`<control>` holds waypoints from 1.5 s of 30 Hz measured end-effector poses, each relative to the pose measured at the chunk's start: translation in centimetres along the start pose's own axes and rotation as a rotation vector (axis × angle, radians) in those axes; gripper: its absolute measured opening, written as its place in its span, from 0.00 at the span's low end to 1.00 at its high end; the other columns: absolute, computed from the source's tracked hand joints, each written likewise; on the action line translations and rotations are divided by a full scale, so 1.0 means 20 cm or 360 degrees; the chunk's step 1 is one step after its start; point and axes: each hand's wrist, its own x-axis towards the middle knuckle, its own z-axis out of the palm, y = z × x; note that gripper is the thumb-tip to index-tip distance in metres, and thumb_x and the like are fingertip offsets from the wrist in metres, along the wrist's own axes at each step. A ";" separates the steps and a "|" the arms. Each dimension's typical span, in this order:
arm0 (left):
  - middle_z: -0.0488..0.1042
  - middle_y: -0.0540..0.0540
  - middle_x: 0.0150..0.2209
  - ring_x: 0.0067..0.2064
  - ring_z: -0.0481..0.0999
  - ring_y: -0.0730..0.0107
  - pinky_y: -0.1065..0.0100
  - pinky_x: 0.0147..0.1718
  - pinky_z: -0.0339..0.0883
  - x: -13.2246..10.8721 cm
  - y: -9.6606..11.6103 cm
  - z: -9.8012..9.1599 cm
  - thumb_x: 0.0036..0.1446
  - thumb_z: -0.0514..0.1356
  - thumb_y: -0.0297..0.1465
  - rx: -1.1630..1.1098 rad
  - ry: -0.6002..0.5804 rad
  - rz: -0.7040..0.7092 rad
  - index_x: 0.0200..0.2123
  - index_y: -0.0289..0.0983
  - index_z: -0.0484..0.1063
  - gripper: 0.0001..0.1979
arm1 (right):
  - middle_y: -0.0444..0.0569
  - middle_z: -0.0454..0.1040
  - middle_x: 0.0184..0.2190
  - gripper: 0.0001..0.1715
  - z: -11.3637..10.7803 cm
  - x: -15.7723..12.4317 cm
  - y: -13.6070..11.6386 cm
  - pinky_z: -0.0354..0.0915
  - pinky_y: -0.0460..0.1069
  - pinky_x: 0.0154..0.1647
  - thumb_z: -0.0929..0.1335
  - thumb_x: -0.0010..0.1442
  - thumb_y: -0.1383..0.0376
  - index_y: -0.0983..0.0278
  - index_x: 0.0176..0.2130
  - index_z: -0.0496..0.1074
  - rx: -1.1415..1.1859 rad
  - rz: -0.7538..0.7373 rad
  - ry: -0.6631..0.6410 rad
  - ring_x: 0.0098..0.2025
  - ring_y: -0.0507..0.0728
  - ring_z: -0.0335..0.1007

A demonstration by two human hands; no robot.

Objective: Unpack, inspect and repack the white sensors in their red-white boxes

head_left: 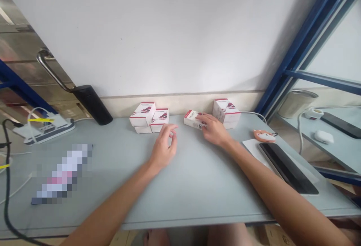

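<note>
Small white boxes with red and dark markings stand along the wall on a pale grey table [180, 186]. A stack of them [149, 118] is at the middle left and another stack [227, 112] at the right. Between them lies a single box [192, 119]. My right hand [214, 129] rests its fingers on that single box, gripping its right end. My left hand [165, 146] hovers just above the table in front of the left stack, fingers loosely curled and apart, holding nothing.
A black tablet [287, 168] lies on white paper at the right, with an orange fox-shaped item [264, 136] behind it. A power strip [46, 129] and cables sit at the far left, beside a black door handle [91, 103]. A blue metal frame [299, 47] borders the right.
</note>
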 end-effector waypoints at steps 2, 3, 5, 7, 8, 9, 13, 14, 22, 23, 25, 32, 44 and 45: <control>0.74 0.43 0.49 0.45 0.77 0.66 0.62 0.46 0.75 -0.01 -0.02 0.02 0.68 0.53 0.26 -0.0017 -0.0122 -0.0081 0.54 0.43 0.71 0.15 | 0.61 0.65 0.70 0.37 -0.01 -0.01 -0.01 0.61 0.63 0.71 0.70 0.63 0.68 0.64 0.69 0.66 -0.0010 0.0022 -0.0024 0.73 0.69 0.59; 0.74 0.43 0.49 0.46 0.78 0.66 0.61 0.46 0.75 0.00 -0.03 0.02 0.67 0.54 0.26 -0.0020 -0.0156 -0.0127 0.54 0.43 0.71 0.15 | 0.62 0.64 0.71 0.38 -0.02 -0.01 -0.02 0.62 0.65 0.71 0.71 0.63 0.66 0.64 0.70 0.65 -0.0044 0.0049 -0.0033 0.73 0.71 0.58; 0.75 0.42 0.52 0.47 0.78 0.65 0.60 0.47 0.76 0.03 -0.05 0.05 0.66 0.56 0.28 -0.0060 -0.0196 -0.0251 0.54 0.43 0.71 0.14 | 0.62 0.67 0.69 0.33 -0.03 -0.01 -0.03 0.63 0.67 0.69 0.71 0.65 0.65 0.62 0.67 0.69 -0.0075 0.0106 -0.0041 0.71 0.72 0.62; 0.75 0.41 0.54 0.46 0.80 0.65 0.59 0.47 0.77 0.08 -0.06 0.09 0.65 0.59 0.31 -0.0180 -0.0195 -0.0476 0.55 0.43 0.70 0.16 | 0.59 0.72 0.65 0.24 -0.05 -0.01 -0.05 0.67 0.66 0.65 0.68 0.69 0.65 0.60 0.63 0.73 0.0011 0.0154 -0.0014 0.67 0.70 0.68; 0.76 0.41 0.54 0.45 0.81 0.65 0.59 0.45 0.78 0.11 -0.07 0.12 0.65 0.61 0.34 -0.0275 -0.0171 -0.0634 0.57 0.42 0.69 0.18 | 0.58 0.74 0.64 0.22 -0.06 0.00 -0.06 0.68 0.65 0.63 0.68 0.70 0.63 0.59 0.62 0.74 0.0105 0.0191 0.0013 0.65 0.70 0.70; 0.77 0.40 0.53 0.44 0.82 0.64 0.60 0.42 0.78 0.13 -0.07 0.15 0.65 0.63 0.37 -0.0389 -0.0134 -0.0803 0.59 0.42 0.67 0.21 | 0.56 0.76 0.62 0.21 -0.06 0.00 -0.08 0.70 0.65 0.60 0.67 0.71 0.61 0.58 0.61 0.74 0.0229 0.0242 0.0049 0.63 0.69 0.73; 0.81 0.38 0.50 0.47 0.84 0.57 0.56 0.45 0.80 0.18 -0.06 0.22 0.65 0.65 0.47 -0.0877 -0.0058 -0.1022 0.62 0.43 0.66 0.27 | 0.53 0.81 0.56 0.22 -0.06 -0.01 -0.15 0.76 0.58 0.50 0.66 0.72 0.54 0.58 0.60 0.73 0.1017 0.0336 0.0111 0.52 0.63 0.80; 0.81 0.39 0.51 0.50 0.84 0.55 0.55 0.48 0.80 0.18 -0.05 0.21 0.65 0.65 0.48 -0.0947 -0.0071 -0.0967 0.60 0.43 0.68 0.26 | 0.53 0.81 0.56 0.23 -0.05 -0.01 -0.17 0.76 0.56 0.49 0.65 0.73 0.52 0.59 0.61 0.72 0.1245 0.0300 0.0050 0.51 0.62 0.80; 0.74 0.39 0.62 0.64 0.74 0.52 0.52 0.60 0.73 0.12 0.03 0.13 0.55 0.75 0.39 -0.0568 0.0003 -0.0364 0.67 0.45 0.62 0.40 | 0.57 0.68 0.68 0.33 -0.08 -0.07 -0.33 0.69 0.62 0.64 0.64 0.74 0.50 0.55 0.71 0.57 0.1311 0.0106 0.0203 0.64 0.63 0.70; 0.74 0.40 0.62 0.64 0.75 0.52 0.53 0.59 0.74 0.12 0.04 0.12 0.56 0.74 0.38 -0.0550 0.0001 -0.0332 0.67 0.46 0.62 0.39 | 0.57 0.71 0.66 0.31 -0.09 -0.07 -0.33 0.69 0.63 0.63 0.64 0.74 0.51 0.56 0.70 0.58 0.1163 0.0084 0.0249 0.62 0.64 0.72; 0.76 0.41 0.59 0.60 0.77 0.52 0.54 0.56 0.76 0.12 0.05 0.12 0.58 0.73 0.37 -0.0537 -0.0036 -0.0287 0.64 0.46 0.64 0.34 | 0.57 0.76 0.60 0.29 -0.10 -0.07 -0.33 0.71 0.63 0.58 0.64 0.73 0.52 0.58 0.67 0.61 0.0896 0.0066 0.0278 0.56 0.65 0.76; 0.80 0.43 0.54 0.51 0.82 0.52 0.54 0.46 0.79 0.10 0.07 0.12 0.55 0.75 0.34 -0.0241 -0.0126 -0.0227 0.64 0.49 0.65 0.37 | 0.49 0.78 0.36 0.16 -0.13 -0.07 -0.30 0.69 0.54 0.38 0.63 0.71 0.52 0.59 0.49 0.70 0.0749 0.0161 0.0457 0.36 0.61 0.75; 0.66 0.38 0.62 0.64 0.72 0.47 0.46 0.59 0.73 0.12 0.05 0.07 0.54 0.75 0.30 0.0306 0.0000 0.0734 0.61 0.49 0.61 0.37 | 0.48 0.77 0.43 0.17 -0.15 0.00 -0.31 0.69 0.53 0.43 0.67 0.67 0.51 0.59 0.47 0.75 0.1559 0.0703 0.0080 0.41 0.58 0.73; 0.68 0.39 0.60 0.60 0.75 0.50 0.48 0.55 0.75 0.12 0.05 0.07 0.55 0.75 0.30 0.0296 -0.0050 0.0675 0.59 0.48 0.62 0.34 | 0.49 0.76 0.45 0.17 -0.15 0.00 -0.31 0.70 0.54 0.45 0.66 0.69 0.51 0.59 0.47 0.75 0.1447 0.0615 0.0224 0.43 0.58 0.73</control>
